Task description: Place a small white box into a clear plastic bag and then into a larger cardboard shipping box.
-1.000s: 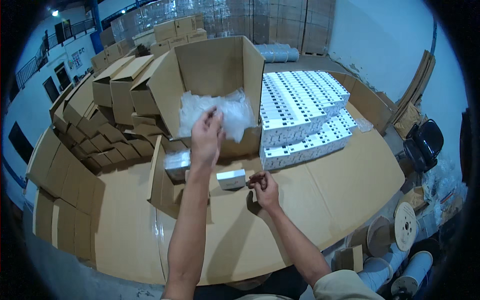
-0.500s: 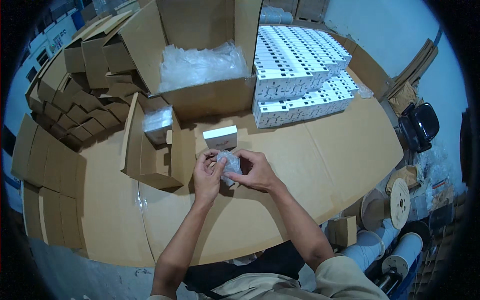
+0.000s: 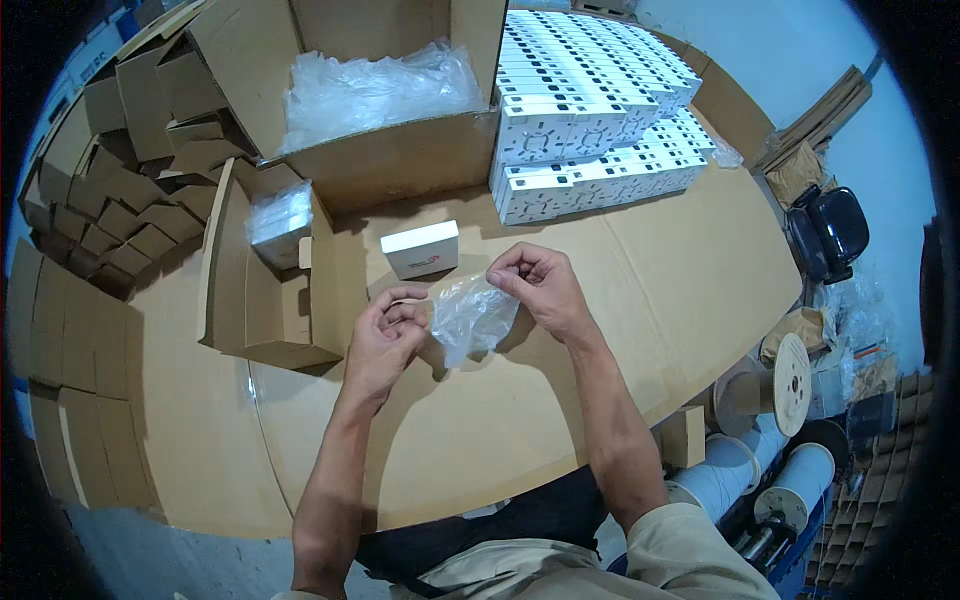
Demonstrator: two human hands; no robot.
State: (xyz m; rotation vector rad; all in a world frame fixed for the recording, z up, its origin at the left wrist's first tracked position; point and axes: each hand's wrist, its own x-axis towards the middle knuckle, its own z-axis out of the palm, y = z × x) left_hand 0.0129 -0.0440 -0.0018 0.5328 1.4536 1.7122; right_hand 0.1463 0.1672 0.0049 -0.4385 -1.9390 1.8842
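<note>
A crumpled clear plastic bag (image 3: pixel 472 318) hangs just above the cardboard-covered table, spread out between my hands. My right hand (image 3: pixel 545 290) pinches its upper right corner between thumb and fingers. At the bag's left edge is my left hand (image 3: pixel 385 340), its fingers loosely curled and apart, with nothing visibly gripped. A small white box (image 3: pixel 420 250) stands on the table just beyond the bag. Left of it sits an open brown carton (image 3: pixel 275 335), with several plastic-wrapped items (image 3: pixel 280 220) in its far end.
A large open carton (image 3: pixel 400 165) full of clear plastic bags (image 3: pixel 385 90) stands at the back. Stacked white boxes (image 3: pixel 600 150) fill the back right. Folded brown cartons (image 3: pixel 80 370) line the left side. Cable spools (image 3: pixel 790 385) and a black chair (image 3: pixel 835 235) are off to the right.
My hands have moved apart, and the bunched plastic bag between them is now spread open. My right hand has moved right and away from me, my left slightly left. The view has shifted.
</note>
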